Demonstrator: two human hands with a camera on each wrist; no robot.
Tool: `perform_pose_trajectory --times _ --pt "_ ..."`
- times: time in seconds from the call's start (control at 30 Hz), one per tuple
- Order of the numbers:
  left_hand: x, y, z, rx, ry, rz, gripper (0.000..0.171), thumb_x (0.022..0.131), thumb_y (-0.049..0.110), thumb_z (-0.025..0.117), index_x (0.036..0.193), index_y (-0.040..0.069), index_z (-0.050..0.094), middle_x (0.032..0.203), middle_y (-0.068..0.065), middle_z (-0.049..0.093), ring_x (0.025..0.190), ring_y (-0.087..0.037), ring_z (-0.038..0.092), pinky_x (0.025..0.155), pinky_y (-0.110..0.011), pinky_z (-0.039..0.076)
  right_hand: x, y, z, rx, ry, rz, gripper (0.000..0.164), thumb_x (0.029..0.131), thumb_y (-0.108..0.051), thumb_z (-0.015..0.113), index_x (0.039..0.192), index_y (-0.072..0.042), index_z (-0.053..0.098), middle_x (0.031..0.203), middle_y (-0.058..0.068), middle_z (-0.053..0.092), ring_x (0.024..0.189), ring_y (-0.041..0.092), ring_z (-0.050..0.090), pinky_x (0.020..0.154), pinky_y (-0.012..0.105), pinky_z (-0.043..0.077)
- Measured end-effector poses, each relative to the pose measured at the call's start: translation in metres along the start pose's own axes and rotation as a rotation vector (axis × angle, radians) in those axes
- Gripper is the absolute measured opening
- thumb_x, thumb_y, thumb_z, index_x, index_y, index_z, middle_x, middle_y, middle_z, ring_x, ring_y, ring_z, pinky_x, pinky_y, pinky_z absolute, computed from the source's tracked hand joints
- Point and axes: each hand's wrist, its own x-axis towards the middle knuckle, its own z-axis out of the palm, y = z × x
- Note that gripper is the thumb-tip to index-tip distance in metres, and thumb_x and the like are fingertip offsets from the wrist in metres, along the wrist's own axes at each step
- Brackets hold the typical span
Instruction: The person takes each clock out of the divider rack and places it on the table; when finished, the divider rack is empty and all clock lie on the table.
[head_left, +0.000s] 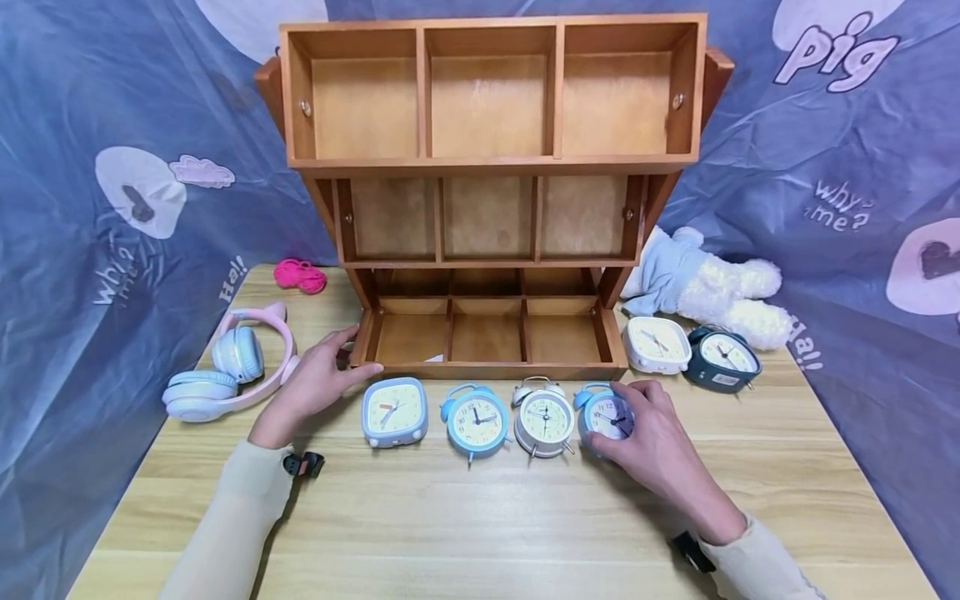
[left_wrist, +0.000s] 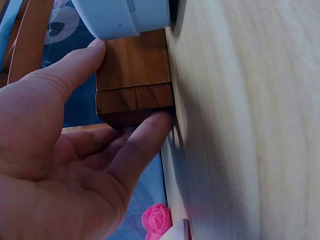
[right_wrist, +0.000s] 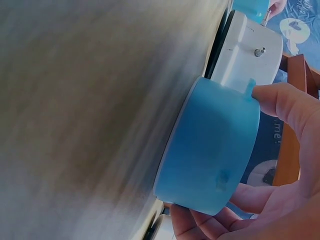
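Note:
A brown wooden tiered box (head_left: 491, 371) with three compartments per tier stands at the back of the table. My left hand (head_left: 321, 377) grips the front left corner of its lowest tray, also seen as a wooden corner (left_wrist: 132, 65) in the left wrist view; the thumb is at the front face and fingers reach round the side. At the right end of the front row, my right hand (head_left: 663, 433) holds a blue twin-bell alarm clock (head_left: 609, 417) between thumb and fingers. Its smooth blue body (right_wrist: 210, 145) fills the right wrist view, close to the tabletop.
Left of the held clock lie a white twin-bell clock (head_left: 544, 422), a blue twin-bell clock (head_left: 477, 423) and a square blue clock (head_left: 394, 413). A white square clock (head_left: 657, 343), dark green clock (head_left: 722, 360) and plush toy (head_left: 712, 287) lie right; headphones (head_left: 240, 367) and pink yarn (head_left: 300, 276) left.

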Motion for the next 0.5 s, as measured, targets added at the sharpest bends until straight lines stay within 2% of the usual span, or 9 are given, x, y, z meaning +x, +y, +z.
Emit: perform_pose_trajectory --times 0.5 --pt "-0.0017 0.0000 -0.0034 0.010 -0.006 0.001 0.098 0.104 0.053 0.078 0.174 -0.001 0.035 0.168 -0.030 0.051 0.140 -0.047 0.065 0.117 -0.065 0.053 -0.0022 0.0008 -0.0033 0.020 -0.009 -0.012 0.091 0.089 -0.039 0.094 0.155 0.010 0.055 0.144 0.028 0.054 0.131 0.044 0.057 0.110 0.065 0.053"
